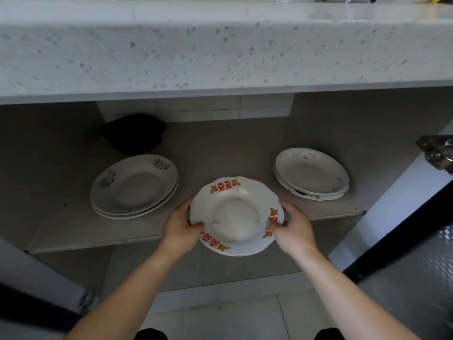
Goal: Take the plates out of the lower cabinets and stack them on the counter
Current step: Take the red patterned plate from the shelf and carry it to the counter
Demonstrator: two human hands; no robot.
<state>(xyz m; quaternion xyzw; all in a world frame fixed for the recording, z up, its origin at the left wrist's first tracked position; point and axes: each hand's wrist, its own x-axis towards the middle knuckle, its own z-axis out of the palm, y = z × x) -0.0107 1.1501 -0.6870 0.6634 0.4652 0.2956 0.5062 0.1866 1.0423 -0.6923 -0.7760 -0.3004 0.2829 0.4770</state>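
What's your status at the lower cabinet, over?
Left hand and right hand gripping red-patterned plate stack by opposite rims. Left floral stack, right floral stack on shelf. Nothing blocking plates.

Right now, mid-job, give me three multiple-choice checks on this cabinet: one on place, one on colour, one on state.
1. Where is the black object?
A. Behind the left plate stack
B. On the counter
C. In front of the right stack

2. What colour are the characters on the held plates?
A. Blue
B. Red
C. Green

3. How are the held plates supported?
A. By one hand only
B. Lying untouched
C. Gripped by both hands

Answers:
1 A: it sits farther back than that stack.
2 B: red characters show on the rim.
3 C: the left hand and right hand each grip an edge.
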